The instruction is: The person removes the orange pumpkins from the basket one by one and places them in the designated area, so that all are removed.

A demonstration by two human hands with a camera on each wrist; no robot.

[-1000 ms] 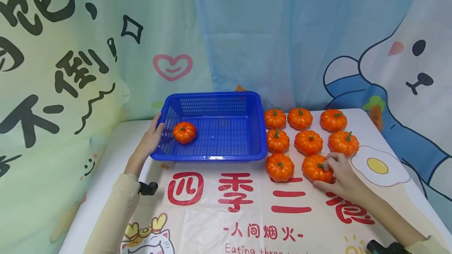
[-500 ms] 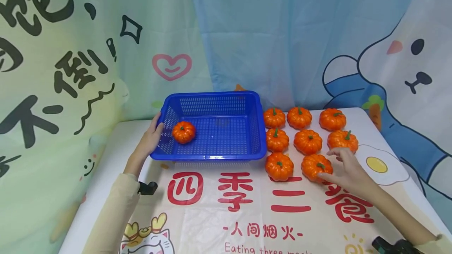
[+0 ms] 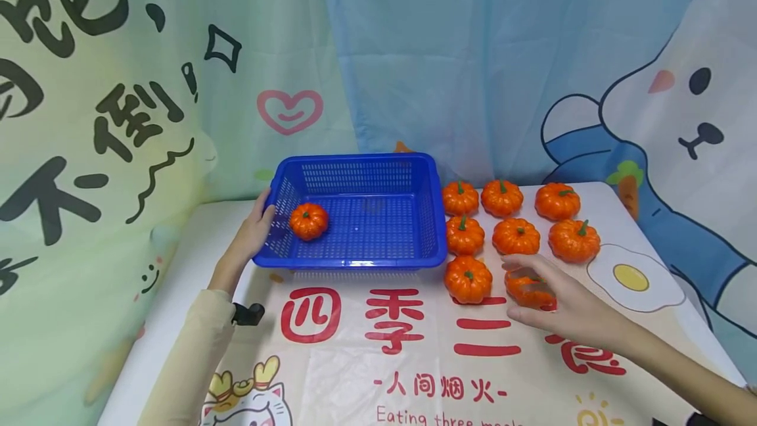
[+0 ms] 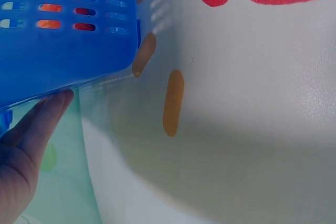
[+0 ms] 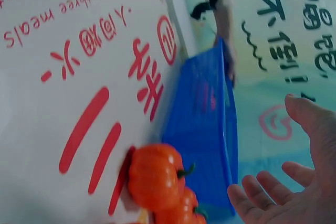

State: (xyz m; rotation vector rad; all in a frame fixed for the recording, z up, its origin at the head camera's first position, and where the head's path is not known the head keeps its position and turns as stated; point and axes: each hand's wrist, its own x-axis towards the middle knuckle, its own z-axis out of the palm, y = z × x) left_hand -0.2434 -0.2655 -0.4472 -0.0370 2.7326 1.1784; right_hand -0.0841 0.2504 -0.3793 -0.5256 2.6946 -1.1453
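Observation:
A blue slotted plastic basket [image 3: 355, 263] stands at the back of the table with one small orange pumpkin [image 3: 309, 221] inside, toward its left end. My left hand [image 3: 253, 232] lies along the basket's left side; its fingers reach straight to the rim, as the left wrist view also shows. Over the front pumpkin [image 3: 520, 296] of the right-hand group, my right hand [image 3: 558, 298] is spread with thumb and fingers apart, partly covering that pumpkin. In the right wrist view the right palm and fingers [image 5: 270, 186] hold nothing.
Several more pumpkins stand in rows right of the basket, among them one by its front right corner [image 3: 468, 279] and one at the far right [image 3: 574, 240]. A printed cloth [image 3: 355, 373] covers the table. Behind hangs a cartoon curtain [image 3: 414, 71].
My right hand lifts off the front pumpkin's stem, draws back to the right, then comes leftward over that pumpkin again with fingers spread. The left hand and basket stay where they were.

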